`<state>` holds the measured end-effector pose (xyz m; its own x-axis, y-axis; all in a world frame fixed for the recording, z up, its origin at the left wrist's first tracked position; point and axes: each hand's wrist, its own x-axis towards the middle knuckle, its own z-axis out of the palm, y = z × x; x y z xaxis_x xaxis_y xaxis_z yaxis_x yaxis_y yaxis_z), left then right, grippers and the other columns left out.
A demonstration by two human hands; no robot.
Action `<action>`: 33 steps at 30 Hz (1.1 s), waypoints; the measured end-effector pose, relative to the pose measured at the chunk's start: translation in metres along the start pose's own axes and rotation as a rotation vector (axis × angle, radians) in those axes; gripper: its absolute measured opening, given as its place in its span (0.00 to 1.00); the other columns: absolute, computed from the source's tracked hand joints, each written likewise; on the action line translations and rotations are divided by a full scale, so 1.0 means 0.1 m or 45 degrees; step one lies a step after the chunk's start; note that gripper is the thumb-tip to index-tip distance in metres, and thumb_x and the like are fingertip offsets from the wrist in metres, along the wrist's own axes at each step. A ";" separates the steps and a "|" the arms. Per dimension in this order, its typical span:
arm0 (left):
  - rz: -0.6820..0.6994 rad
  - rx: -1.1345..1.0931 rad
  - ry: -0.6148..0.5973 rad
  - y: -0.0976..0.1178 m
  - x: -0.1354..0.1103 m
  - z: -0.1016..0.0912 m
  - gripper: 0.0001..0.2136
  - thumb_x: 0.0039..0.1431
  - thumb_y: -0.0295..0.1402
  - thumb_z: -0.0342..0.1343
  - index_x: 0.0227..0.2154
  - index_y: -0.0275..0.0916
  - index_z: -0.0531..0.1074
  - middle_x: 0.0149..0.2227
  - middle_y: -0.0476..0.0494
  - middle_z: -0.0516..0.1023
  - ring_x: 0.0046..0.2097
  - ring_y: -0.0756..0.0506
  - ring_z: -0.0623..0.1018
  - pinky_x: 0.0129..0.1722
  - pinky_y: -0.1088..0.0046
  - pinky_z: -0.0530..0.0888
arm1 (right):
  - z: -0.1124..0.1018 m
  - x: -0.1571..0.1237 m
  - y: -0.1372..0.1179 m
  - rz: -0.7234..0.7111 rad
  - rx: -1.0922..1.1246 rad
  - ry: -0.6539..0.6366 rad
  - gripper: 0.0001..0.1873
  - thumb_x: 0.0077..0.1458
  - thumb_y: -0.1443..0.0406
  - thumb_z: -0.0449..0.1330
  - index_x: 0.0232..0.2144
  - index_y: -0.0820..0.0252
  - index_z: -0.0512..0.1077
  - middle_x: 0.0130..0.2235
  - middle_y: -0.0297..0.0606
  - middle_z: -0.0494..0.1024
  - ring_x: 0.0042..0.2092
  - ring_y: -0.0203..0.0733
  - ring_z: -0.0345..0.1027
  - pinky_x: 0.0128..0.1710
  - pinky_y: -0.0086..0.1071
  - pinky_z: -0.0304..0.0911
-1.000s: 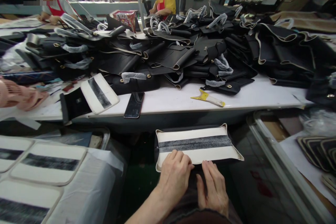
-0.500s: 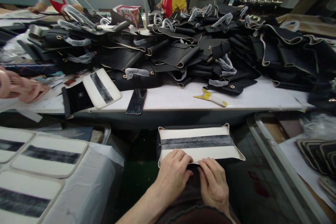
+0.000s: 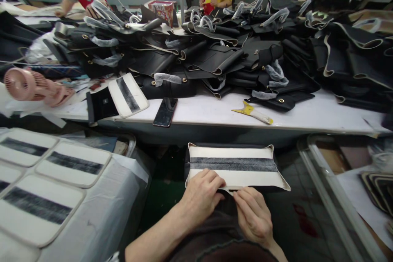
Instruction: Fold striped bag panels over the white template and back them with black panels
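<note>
A bag piece (image 3: 233,164), cream with a dark grey band along its middle and black leather at its edges, lies in front of me near my lap. My left hand (image 3: 204,190) pinches its near edge, fingers bent over the cream side and thumb below. Just to the right, my right hand (image 3: 253,213) grips the same edge between thumb and fingers. Between the two hands the edge bows up slightly. What lies under the piece is mostly hidden.
Black leather bags (image 3: 211,57) are heaped on the white table (image 3: 196,110). Near its front edge lie a phone (image 3: 166,112) and a yellow-ended tool (image 3: 253,111); a pink fan (image 3: 33,86) stands left. Cream panels (image 3: 39,198) cover a left surface. Bins flank me. Two co-workers stand beyond.
The view has swung left, so the table's things appear farther right. Both hands stay on the near edge of the bag piece, with a slightly wider gap between them.
</note>
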<state>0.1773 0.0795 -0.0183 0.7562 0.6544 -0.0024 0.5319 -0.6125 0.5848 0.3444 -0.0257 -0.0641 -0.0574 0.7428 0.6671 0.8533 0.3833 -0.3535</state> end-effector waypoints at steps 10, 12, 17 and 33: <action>0.006 0.146 -0.008 0.10 0.00 -0.02 0.13 0.52 0.37 0.66 0.36 0.41 0.69 0.39 0.49 0.73 0.42 0.43 0.71 0.40 0.67 0.70 | -0.14 0.07 0.06 0.013 0.164 -0.138 0.16 0.54 0.84 0.57 0.44 0.70 0.70 0.39 0.46 0.72 0.45 0.47 0.64 0.44 0.44 0.64; 0.033 0.249 -0.005 0.15 0.02 0.00 0.10 0.56 0.38 0.63 0.34 0.41 0.69 0.37 0.48 0.72 0.40 0.43 0.71 0.38 0.66 0.70 | -0.14 0.18 0.09 0.110 0.191 -0.212 0.14 0.57 0.82 0.56 0.42 0.66 0.70 0.38 0.43 0.71 0.43 0.44 0.63 0.42 0.42 0.62; 0.137 0.418 0.041 0.19 0.12 0.07 0.07 0.65 0.32 0.52 0.30 0.41 0.68 0.32 0.47 0.70 0.36 0.43 0.70 0.35 0.64 0.67 | -0.14 0.35 0.14 0.278 0.233 -0.304 0.09 0.61 0.77 0.54 0.38 0.62 0.70 0.35 0.38 0.69 0.40 0.41 0.62 0.40 0.39 0.58; 0.146 0.198 -0.098 0.28 0.31 0.17 0.03 0.64 0.27 0.52 0.35 0.41 0.69 0.38 0.47 0.73 0.40 0.43 0.72 0.40 0.65 0.70 | -0.33 -0.16 0.05 0.484 -0.130 0.215 0.23 0.57 0.77 0.60 0.54 0.65 0.68 0.48 0.46 0.73 0.52 0.47 0.67 0.52 0.42 0.67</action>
<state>0.2227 0.0749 -0.0160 0.8391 0.5439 -0.0085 0.4882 -0.7461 0.4528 0.3662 -0.0538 -0.0552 0.3494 0.7174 0.6027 0.8448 0.0370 -0.5338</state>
